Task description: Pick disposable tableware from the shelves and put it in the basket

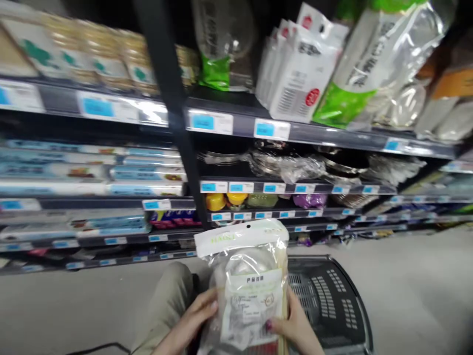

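Clear plastic pouch (pixel 248 291) with white header strip, faint green lettering and a small hang hole at 12 o'clock. Held upright, face toward camera, tilted slightly. White label with dark print across lower half; pale rounded contents visible behind, detail blurred. Lower edges gripped at 8 and 4 o'clock.

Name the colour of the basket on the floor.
Black basket, seen best in the head view.
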